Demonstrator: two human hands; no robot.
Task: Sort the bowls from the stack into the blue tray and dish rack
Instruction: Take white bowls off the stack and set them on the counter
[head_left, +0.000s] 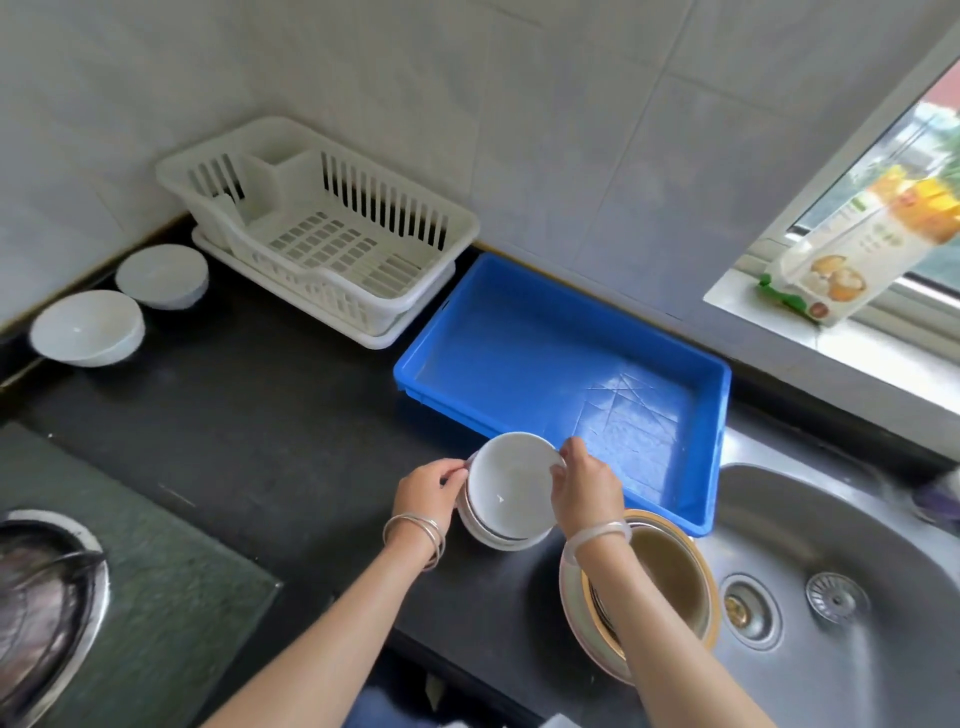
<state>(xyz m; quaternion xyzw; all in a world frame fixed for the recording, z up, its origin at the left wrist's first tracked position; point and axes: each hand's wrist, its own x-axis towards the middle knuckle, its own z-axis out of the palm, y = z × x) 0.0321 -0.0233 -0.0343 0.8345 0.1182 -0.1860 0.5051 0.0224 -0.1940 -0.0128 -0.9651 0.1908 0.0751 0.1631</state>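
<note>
A stack of white bowls (498, 535) stands on the black counter just in front of the blue tray (561, 332). Both hands pinch the rim of the top white bowl (511, 483): my left hand (428, 491) on its left edge, my right hand (587, 488) on its right edge. The top bowl sits tilted above the rest of the stack. The blue tray holds nothing. The white dish rack (322, 228) stands at the back left against the wall, also with no dishes in it.
Two white bowls (88, 327) (162, 275) lie upside down at the far left. A gold-rimmed bowl stack (670, 571) sits beside the steel sink (831, 571) under my right forearm. A gas burner (47, 613) is at the lower left. A packet (862, 244) leans on the window sill.
</note>
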